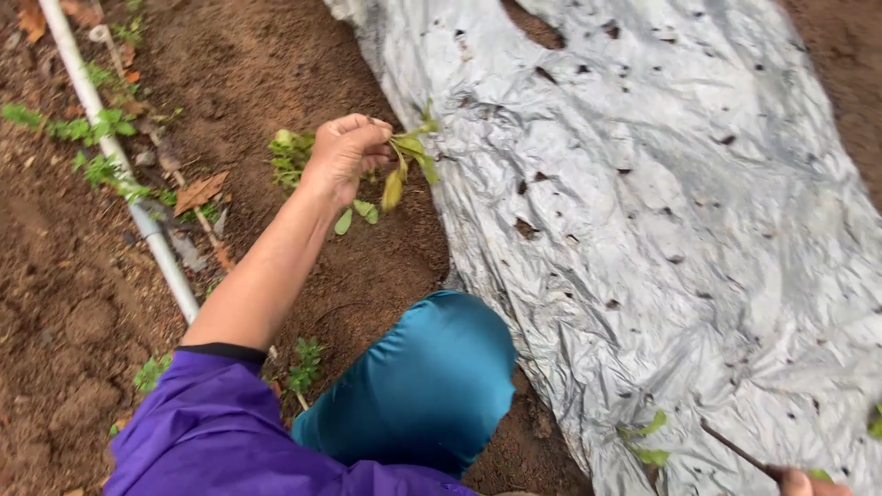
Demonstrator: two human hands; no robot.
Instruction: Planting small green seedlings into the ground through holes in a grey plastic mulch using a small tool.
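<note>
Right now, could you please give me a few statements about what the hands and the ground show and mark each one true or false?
1. The left hand is closed on a small leafy plant. True.
2. The plastic sheet on the soil is black. False: it is silver-grey, with small holes and dirt specks.
3. A white pipe lies on the soil left of the arm. True.
4. The left sleeve is red. False: it is purple.
5. The right hand is in full view at the centre. False: only a bit shows at the bottom right corner, by a thin stick.
</note>
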